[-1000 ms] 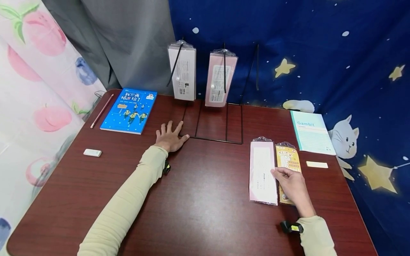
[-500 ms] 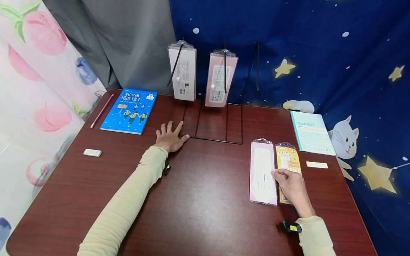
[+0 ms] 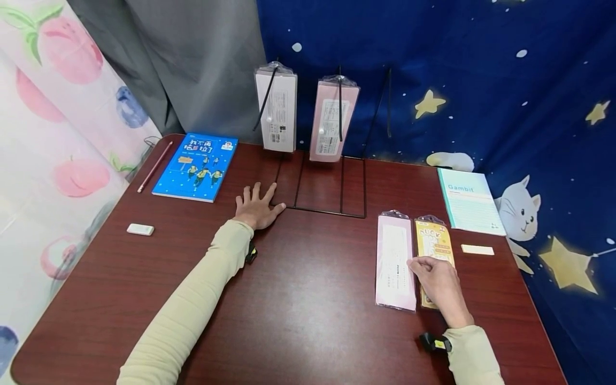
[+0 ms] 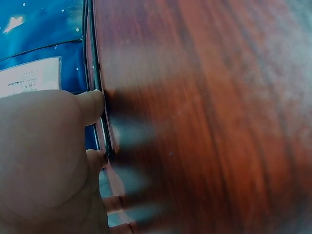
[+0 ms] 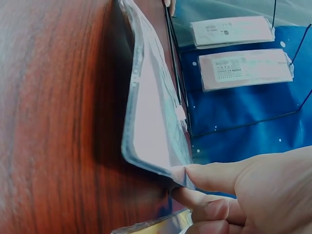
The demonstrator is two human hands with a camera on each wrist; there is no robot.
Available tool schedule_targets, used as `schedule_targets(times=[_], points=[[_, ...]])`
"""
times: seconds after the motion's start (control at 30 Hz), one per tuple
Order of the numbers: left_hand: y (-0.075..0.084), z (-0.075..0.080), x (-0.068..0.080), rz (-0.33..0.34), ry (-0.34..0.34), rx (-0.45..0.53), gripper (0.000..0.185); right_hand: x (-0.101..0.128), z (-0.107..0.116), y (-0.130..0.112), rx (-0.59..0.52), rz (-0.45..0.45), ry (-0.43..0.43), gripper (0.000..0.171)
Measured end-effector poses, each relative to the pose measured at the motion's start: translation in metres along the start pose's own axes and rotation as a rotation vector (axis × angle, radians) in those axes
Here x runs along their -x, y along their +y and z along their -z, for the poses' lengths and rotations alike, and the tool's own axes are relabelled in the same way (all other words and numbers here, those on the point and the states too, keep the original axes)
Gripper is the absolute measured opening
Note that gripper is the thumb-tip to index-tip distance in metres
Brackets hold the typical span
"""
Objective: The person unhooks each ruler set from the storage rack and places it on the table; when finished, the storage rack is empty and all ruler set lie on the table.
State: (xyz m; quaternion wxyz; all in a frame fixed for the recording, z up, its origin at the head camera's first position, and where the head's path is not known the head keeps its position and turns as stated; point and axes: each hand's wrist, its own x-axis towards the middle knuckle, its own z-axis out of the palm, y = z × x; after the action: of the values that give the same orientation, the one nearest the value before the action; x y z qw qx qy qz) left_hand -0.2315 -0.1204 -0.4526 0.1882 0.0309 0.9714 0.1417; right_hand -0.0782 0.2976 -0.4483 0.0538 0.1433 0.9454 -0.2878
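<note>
Pinching a long, flat, pink-and-white plastic-sleeved packet (image 3: 395, 262), the right hand (image 3: 439, 283); left hand (image 3: 257, 207) spread.

Table (image 3: 308, 326): dark red-brown wood grain. Far left, pencil (image 3: 155, 167) beside blue book (image 3: 197, 171); white block (image 3: 140, 229) nearer. Far middle, wire rack (image 3: 329, 215) base; left hand (image 3: 257, 208) spread at its corner. Right, yellow pack (image 3: 433, 238) between pink pack (image 3: 395, 262), edge pinched by right hand (image 3: 440, 283), and pale strip (image 3: 477, 249); notebook (image 3: 471, 206) farther back.
</note>
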Motion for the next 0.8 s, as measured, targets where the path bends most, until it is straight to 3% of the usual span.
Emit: schedule_targets(times=[0.4, 0.57, 0.8], points=[[-0.002, 0.0, -0.004, 0.0, -0.009, -0.002, 0.074, 0.0, 0.009, -0.01, -0.01, 0.008, -0.015, 0.04], [-0.009, -0.008, -0.014, 0.008, -0.02, 0.005, 0.075, -0.009, 0.013, -0.029, 0.017, 0.147, 0.094, 0.034], [-0.003, -0.004, -0.005, 0.001, -0.008, 0.011, 0.072, -0.029, 0.021, -0.065, -0.008, 0.364, 0.222, 0.027]])
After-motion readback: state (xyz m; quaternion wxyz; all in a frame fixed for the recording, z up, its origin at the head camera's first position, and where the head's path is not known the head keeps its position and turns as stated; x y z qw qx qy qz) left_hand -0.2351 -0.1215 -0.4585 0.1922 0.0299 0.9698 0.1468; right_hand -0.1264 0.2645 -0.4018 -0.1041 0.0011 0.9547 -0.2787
